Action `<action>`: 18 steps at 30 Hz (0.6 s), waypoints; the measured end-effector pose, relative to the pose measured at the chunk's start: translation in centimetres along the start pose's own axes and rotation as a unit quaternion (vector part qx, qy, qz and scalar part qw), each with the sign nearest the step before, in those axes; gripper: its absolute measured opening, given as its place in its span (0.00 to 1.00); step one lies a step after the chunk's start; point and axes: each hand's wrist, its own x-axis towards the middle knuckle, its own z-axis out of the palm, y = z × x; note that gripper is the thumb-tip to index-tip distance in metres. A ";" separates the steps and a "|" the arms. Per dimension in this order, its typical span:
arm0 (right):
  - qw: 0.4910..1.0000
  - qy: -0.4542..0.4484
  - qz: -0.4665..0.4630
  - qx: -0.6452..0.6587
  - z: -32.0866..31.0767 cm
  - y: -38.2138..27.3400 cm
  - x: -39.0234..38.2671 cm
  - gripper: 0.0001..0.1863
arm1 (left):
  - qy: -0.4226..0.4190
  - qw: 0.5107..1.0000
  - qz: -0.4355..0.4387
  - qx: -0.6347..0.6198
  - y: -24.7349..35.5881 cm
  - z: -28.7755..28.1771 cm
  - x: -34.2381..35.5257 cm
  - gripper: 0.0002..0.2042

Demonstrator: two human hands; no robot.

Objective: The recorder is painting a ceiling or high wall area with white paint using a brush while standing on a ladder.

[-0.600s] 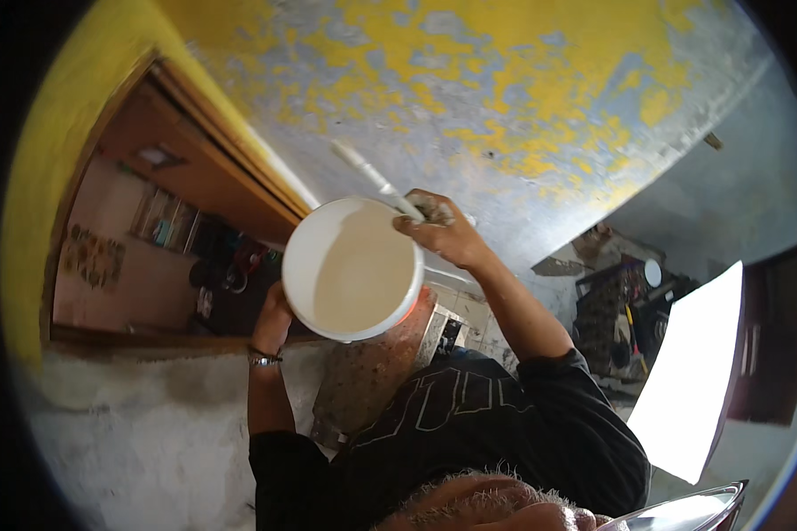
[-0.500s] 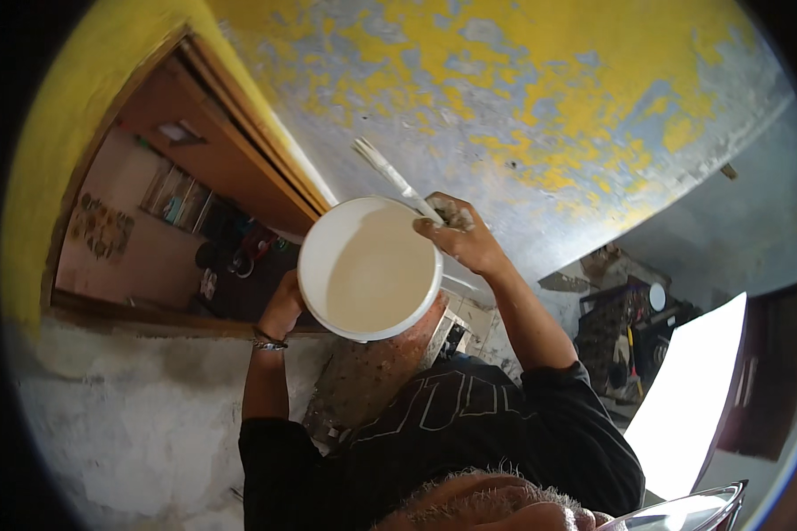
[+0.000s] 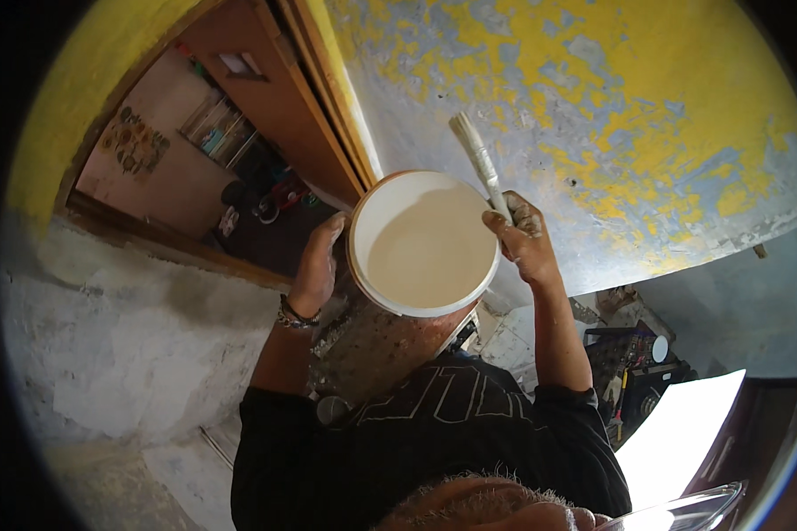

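A white round bucket (image 3: 496,274) sits in front of me, with pale cream paint (image 3: 434,257) inside. My left hand (image 3: 317,270) is upright beside its left wall, fingers stretched and a narrow gap showing between hand and rim; a bracelet circles that wrist. On the other side my right hand (image 3: 527,234), smeared with pale paint, grips a paintbrush (image 3: 481,159) by its handle. The pale bristles point up and away, towards the wall. The bucket's underside is hidden.
A wall of patchy yellow and grey paint (image 3: 593,115) rises ahead. To the left is a wooden-framed doorway with a brown door (image 3: 266,97). Below the bucket shows a paint-speckled reddish-brown surface (image 3: 398,341). Dark clutter (image 3: 633,363) lies to the right.
The bucket now appears further right and slightly higher in view. My left hand has moved from its side to beside it, fingers straightened. The right hand still holds the brush, now pointing more upright.
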 end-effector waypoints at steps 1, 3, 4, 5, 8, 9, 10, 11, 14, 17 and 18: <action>1.000 -0.007 0.003 0.001 0.0 0.0 -0.1 0.05 | -0.013 1.000 -0.018 0.007 0.5 -0.1 0.0 0.13; 1.000 0.001 -0.002 -0.026 -0.1 0.2 -0.1 0.05 | -0.051 0.998 0.002 0.040 -0.2 -1.1 0.3 0.11; 0.999 0.002 -0.019 -0.027 0.0 0.0 -0.2 0.07 | -0.054 0.994 -0.012 0.099 0.9 -0.1 0.1 0.10; 1.000 0.003 -0.017 -0.026 0.0 0.0 -0.3 0.07 | -0.058 0.985 -0.025 0.159 1.4 0.5 0.0 0.10; 0.999 0.018 0.000 -0.028 -0.2 -0.3 -0.7 0.07 | -0.022 0.996 0.000 0.082 0.8 0.6 0.1 0.10; 1.000 0.028 0.001 0.004 -0.2 -0.1 -0.7 0.07 | 0.016 0.997 0.017 0.072 0.9 1.1 0.3 0.09; 0.999 0.040 0.001 0.034 -0.3 0.1 -0.9 0.09 | 0.018 0.995 0.042 0.087 1.0 1.2 0.6 0.07; 0.998 0.059 0.000 0.033 -0.6 0.5 -1.0 0.09 | 0.018 0.993 0.068 0.100 1.2 1.0 1.1 0.06; 0.989 0.110 -0.083 0.061 -1.7 2.0 -1.8 0.17 | 0.032 0.983 0.125 0.133 2.3 1.4 2.4 0.03; 0.977 0.161 -0.130 0.045 -2.0 1.3 -3.6 0.16 | 0.061 0.976 0.159 0.132 2.8 2.2 3.4 0.05; 0.978 0.145 -0.116 0.093 -2.3 1.2 -4.3 0.15 | 0.069 0.975 0.170 0.130 2.4 2.0 4.1 0.06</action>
